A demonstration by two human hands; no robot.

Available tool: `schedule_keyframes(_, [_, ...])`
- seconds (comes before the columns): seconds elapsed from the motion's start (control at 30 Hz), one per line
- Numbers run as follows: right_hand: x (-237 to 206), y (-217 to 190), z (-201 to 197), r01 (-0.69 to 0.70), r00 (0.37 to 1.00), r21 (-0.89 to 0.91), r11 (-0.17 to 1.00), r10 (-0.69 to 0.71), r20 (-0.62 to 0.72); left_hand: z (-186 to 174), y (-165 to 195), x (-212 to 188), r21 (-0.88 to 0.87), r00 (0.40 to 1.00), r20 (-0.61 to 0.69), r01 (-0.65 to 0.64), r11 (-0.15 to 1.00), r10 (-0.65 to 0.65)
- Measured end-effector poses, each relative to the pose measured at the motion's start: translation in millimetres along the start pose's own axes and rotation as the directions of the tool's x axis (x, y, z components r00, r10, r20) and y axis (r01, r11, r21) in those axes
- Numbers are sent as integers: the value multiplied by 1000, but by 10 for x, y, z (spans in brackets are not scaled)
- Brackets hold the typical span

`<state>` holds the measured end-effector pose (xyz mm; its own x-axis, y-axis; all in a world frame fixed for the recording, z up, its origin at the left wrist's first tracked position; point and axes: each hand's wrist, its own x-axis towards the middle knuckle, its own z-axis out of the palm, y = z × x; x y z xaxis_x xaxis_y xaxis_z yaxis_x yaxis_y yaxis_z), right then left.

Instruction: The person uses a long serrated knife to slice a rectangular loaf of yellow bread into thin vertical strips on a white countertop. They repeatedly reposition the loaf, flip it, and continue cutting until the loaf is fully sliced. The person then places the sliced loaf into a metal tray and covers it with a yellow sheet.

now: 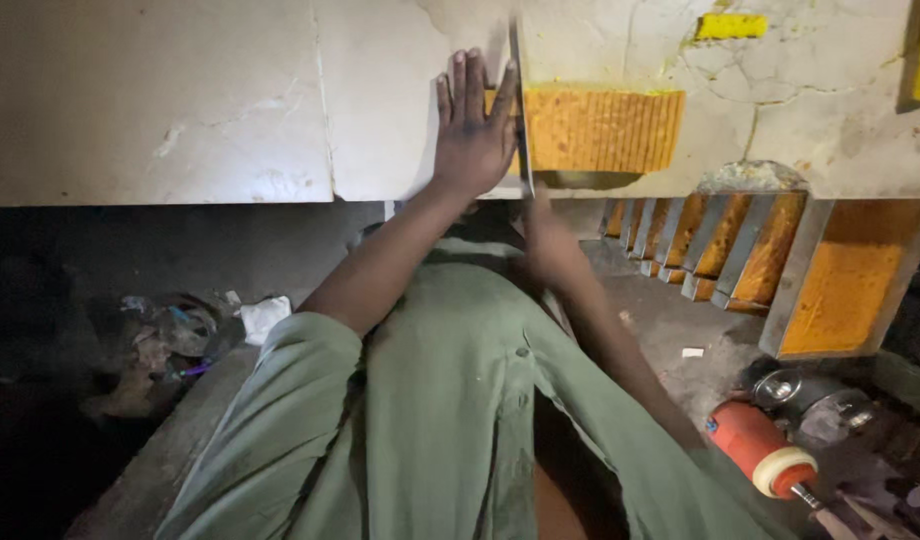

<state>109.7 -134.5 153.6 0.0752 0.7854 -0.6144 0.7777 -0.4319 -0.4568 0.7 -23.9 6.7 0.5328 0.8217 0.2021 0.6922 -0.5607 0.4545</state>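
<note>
Left hand [472, 130] is laid flat, fingers together and extended, against the pale cracked stone slab [230, 100] at about 12 o'clock; nothing is clamped by it. It is pressed just beside a thin metal blade [521, 110] held upright on edge, probably so that the blade is steadied against the yellow ribbed block [600, 130] touching its far side. Right hand [548, 245] is blurred below the blade's lower end; whether its fingers are closed on the blade cannot be told.

At 3 o'clock a row of grey metal trays with yellow-orange faces [740, 245] is leaned in a stack under the slab. At 4 o'clock an orange power tool with a white collar [765, 455] is laid on the dusty floor. At 9 o'clock, crumpled rubbish [180, 335] is seen in a dark corner. Light is dim and warm.
</note>
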Motion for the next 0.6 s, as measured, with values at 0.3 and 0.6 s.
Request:
schedule_keyframes(0.3, [239,857,863,96,990,10,995,-94,-106,78,-54,-13,-64,995,97,8,998,-1])
schedule_keyframes(0.6, [499,325,294,2,1000,78,997,-2,0,-91,-122,-19,-30,969,248,34,999,-26])
